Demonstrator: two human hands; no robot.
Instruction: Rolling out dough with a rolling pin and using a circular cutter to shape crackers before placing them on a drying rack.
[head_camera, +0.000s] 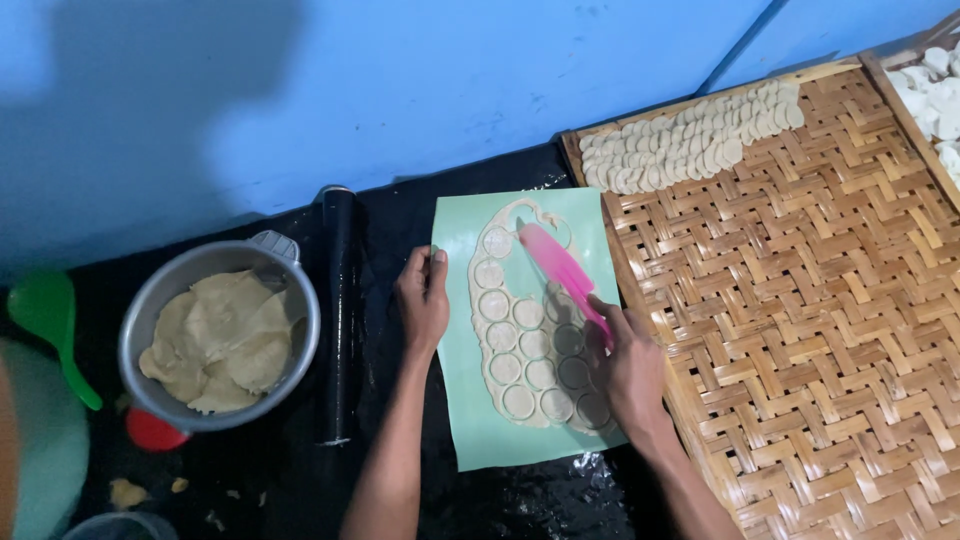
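Hands flank the rolled dough sheet (530, 340) on the green mat (470, 420): left hand (423, 300) presses its edge, seemingly open-fingered, while right hand (625, 365) grips a pink scraper (560, 265) slanting up-left across the cut circles.

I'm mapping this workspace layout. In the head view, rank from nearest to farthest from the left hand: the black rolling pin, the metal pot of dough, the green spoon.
Measured from the left hand, resting on the green mat's edge:
1. Black rolling pin, just to its left.
2. Metal pot of dough, farther left, past the pin.
3. Green spoon, at the far left edge.
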